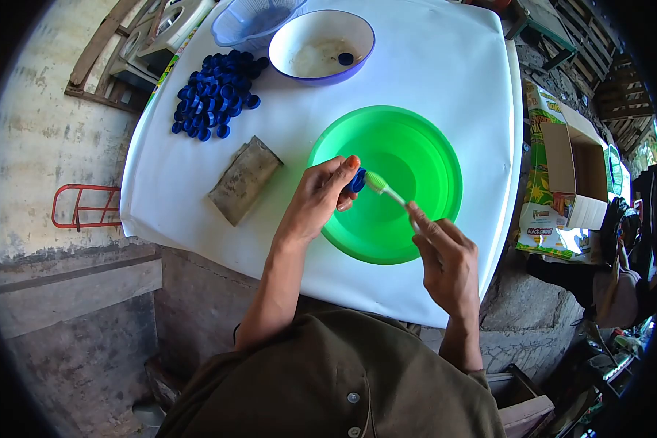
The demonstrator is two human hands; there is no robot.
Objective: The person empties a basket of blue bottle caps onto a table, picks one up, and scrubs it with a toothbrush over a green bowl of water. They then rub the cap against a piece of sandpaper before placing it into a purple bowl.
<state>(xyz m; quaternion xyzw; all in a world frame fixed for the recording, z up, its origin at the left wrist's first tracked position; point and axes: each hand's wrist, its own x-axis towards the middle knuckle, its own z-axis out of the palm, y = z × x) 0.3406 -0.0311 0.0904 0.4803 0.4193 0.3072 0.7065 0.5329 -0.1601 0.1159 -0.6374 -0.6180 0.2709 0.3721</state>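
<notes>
Over the left side of a green basin (434, 219), my left hand (325, 190) pinches a blue bottle cap (357, 180) between thumb and fingers. My right hand (445, 255) grips the handle of a toothbrush (393, 193), whose green bristle head is right at the cap's open side. A heap of blue bottle caps (215, 95) lies at the back left of the table. To its right stands a white bowl with a purple outside (321, 79), with one blue cap inside. A folded greyish cloth (244, 179) rests left of my left hand.
A light blue plastic basket (252, 25) stands at the back edge of the white-covered table (474, 87). Right of the table is an open cardboard box (573, 160) on a printed carton. A red metal frame (87, 206) leans by the left wall.
</notes>
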